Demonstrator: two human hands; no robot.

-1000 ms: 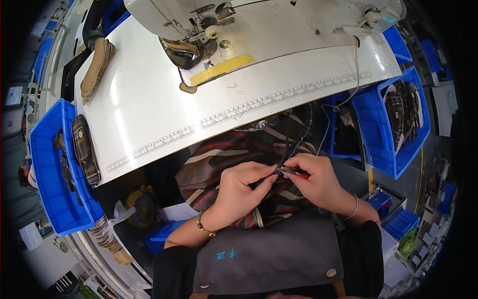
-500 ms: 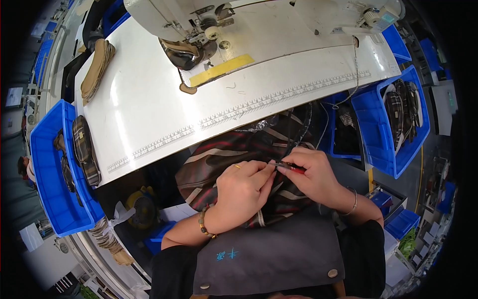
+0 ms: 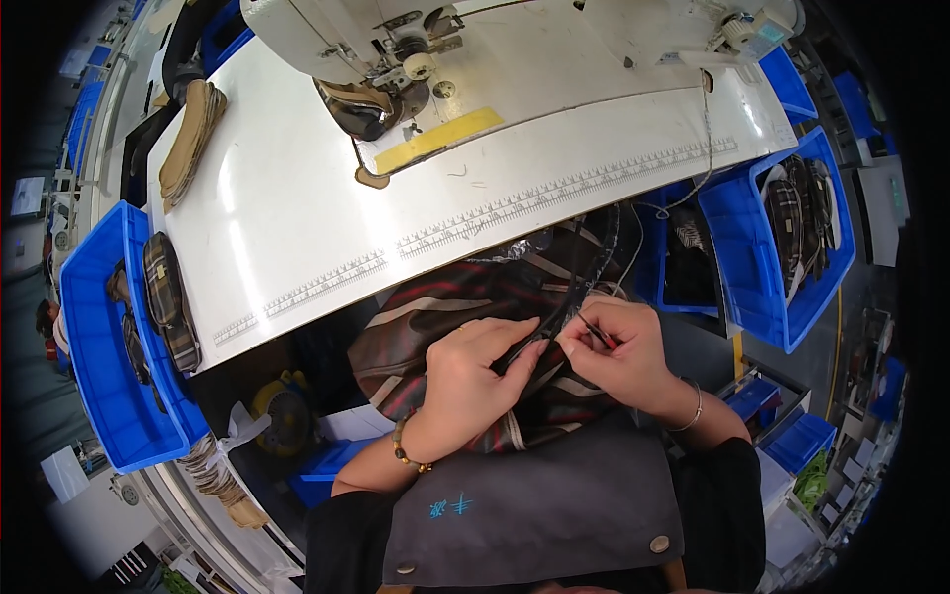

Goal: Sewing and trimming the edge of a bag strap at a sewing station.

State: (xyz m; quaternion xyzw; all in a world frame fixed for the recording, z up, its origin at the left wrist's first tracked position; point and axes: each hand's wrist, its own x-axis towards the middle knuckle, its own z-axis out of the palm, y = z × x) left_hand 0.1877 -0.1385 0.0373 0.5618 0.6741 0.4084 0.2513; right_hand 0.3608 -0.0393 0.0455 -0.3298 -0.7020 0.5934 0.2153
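Observation:
Both my hands work above my lap, over a dark striped cloth (image 3: 426, 309) in brown, red and cream. My left hand (image 3: 473, 371) pinches a narrow black strip (image 3: 554, 332) between thumb and fingers. This strip runs up and to the right, toward the table's underside. Close beside it, my right hand (image 3: 618, 351) is closed around a small red and black hand tool (image 3: 606, 340), mostly hidden in the palm. The right thumb and forefinger meet next to the strip; whether they also grip it I cannot tell.
Ahead stands a white sewing table (image 3: 297, 228) with a printed ruler edge and a sewing machine (image 3: 327, 35). Stacked tan pieces (image 3: 193, 139) lie on its left. Blue bins (image 3: 119, 421) flank it; the right bin (image 3: 737, 257) holds plaid pieces (image 3: 792, 218).
The red-handled tool has drawn back into my right palm, away from my left fingertips. My left hand now holds the black strip, which shows more plainly between the hands.

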